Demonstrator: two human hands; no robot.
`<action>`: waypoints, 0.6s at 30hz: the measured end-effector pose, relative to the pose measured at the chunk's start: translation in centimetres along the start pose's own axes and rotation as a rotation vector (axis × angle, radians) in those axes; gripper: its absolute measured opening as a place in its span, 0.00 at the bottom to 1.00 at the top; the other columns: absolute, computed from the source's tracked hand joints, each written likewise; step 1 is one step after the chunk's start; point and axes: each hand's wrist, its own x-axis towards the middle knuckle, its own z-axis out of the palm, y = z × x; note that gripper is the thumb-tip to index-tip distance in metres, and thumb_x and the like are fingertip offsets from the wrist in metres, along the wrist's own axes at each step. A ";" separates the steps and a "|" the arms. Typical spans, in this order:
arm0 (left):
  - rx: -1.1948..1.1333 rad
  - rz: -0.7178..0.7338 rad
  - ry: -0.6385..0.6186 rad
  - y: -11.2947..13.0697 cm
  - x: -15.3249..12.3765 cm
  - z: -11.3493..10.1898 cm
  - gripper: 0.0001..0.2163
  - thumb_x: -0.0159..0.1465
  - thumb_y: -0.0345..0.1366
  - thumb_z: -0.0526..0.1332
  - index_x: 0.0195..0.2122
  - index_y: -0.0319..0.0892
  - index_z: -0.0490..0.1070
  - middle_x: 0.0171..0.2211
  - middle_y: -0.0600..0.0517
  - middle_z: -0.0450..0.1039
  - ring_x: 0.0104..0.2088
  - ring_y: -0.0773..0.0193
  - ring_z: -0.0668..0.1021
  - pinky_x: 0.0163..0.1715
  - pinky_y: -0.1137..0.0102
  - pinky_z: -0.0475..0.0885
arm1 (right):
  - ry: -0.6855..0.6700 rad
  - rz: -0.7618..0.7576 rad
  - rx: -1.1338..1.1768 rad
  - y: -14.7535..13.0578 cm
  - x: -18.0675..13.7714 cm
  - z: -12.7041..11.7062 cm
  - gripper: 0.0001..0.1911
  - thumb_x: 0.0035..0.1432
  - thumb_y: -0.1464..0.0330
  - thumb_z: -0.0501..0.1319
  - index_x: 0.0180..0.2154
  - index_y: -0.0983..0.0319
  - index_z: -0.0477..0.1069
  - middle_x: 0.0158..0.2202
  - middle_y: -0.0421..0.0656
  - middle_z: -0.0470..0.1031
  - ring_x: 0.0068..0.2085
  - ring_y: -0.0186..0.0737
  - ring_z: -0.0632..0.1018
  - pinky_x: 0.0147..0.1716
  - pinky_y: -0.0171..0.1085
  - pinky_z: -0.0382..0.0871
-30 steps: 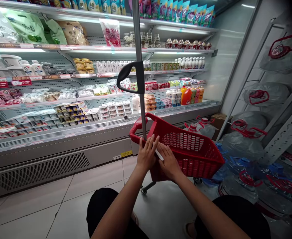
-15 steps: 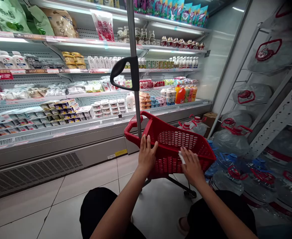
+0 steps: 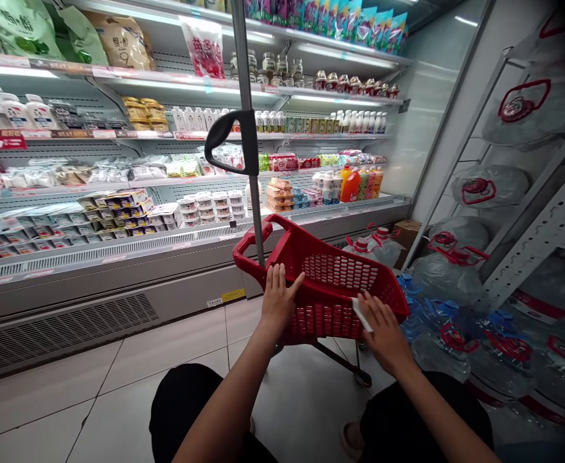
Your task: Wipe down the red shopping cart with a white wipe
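A red plastic shopping cart (image 3: 318, 254) with perforated walls stands in front of me. Its grey pole (image 3: 246, 71) rises at the left end and carries a black handle loop (image 3: 250, 145). My left hand (image 3: 278, 305) lies on the near side of the cart close to the pole, fingers straight and thumb apart, with nothing in it. Farther right, my right hand (image 3: 384, 328) is at the near rim with a folded white wipe (image 3: 360, 314) under its fingers. The fingers hide part of the wipe.
Behind the cart runs an open refrigerated display (image 3: 200, 247) stocked with yogurt cups, bottles and pouches. Large water bottles (image 3: 439, 347) with red handles crowd the right side, by a white metal rack (image 3: 545, 199). A cardboard box (image 3: 406, 235) sits behind them.
The cart and its pole have shifted slightly left, with my left hand moving along. My right hand has moved a little right and down, and more of the white wipe shows.
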 end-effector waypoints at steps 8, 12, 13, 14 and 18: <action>-0.044 -0.015 -0.069 2.2 0.4 0.0 0.33 0.58 0.32 0.68 0.66 0.55 0.68 0.73 0.45 0.56 0.74 0.30 0.49 0.69 0.30 0.34 | 0.051 0.155 0.023 2.4 -1.5 1.6 0.42 0.69 0.66 0.47 0.76 0.50 0.27 0.78 0.38 0.40 0.74 0.59 0.54 0.69 0.62 0.55; -0.056 0.012 -0.119 3.8 0.5 0.5 0.33 0.61 0.37 0.68 0.68 0.57 0.64 0.73 0.44 0.57 0.74 0.30 0.49 0.67 0.28 0.31 | 0.080 -0.002 0.123 -5.3 3.7 1.4 0.44 0.66 0.71 0.48 0.76 0.51 0.29 0.76 0.40 0.51 0.73 0.55 0.58 0.70 0.60 0.53; -0.061 0.011 -0.120 3.9 0.4 0.6 0.34 0.61 0.37 0.68 0.69 0.57 0.64 0.73 0.45 0.56 0.74 0.31 0.49 0.67 0.29 0.31 | 0.083 -0.026 0.150 -6.8 4.8 1.2 0.45 0.65 0.72 0.49 0.76 0.51 0.29 0.75 0.40 0.53 0.72 0.54 0.60 0.71 0.60 0.53; -0.066 0.015 -0.115 3.8 0.3 0.6 0.34 0.61 0.36 0.67 0.69 0.57 0.63 0.74 0.45 0.55 0.74 0.31 0.48 0.67 0.29 0.31 | 0.083 -0.046 0.171 -7.9 5.7 1.1 0.45 0.65 0.73 0.49 0.76 0.51 0.30 0.74 0.41 0.56 0.70 0.53 0.63 0.71 0.59 0.52; -0.092 0.063 -0.086 2.4 -0.2 0.7 0.37 0.60 0.33 0.67 0.70 0.59 0.60 0.77 0.46 0.45 0.75 0.35 0.46 0.68 0.32 0.30 | 0.041 -0.098 0.195 -7.6 6.3 0.4 0.42 0.66 0.71 0.51 0.76 0.48 0.38 0.69 0.40 0.66 0.65 0.50 0.68 0.72 0.57 0.51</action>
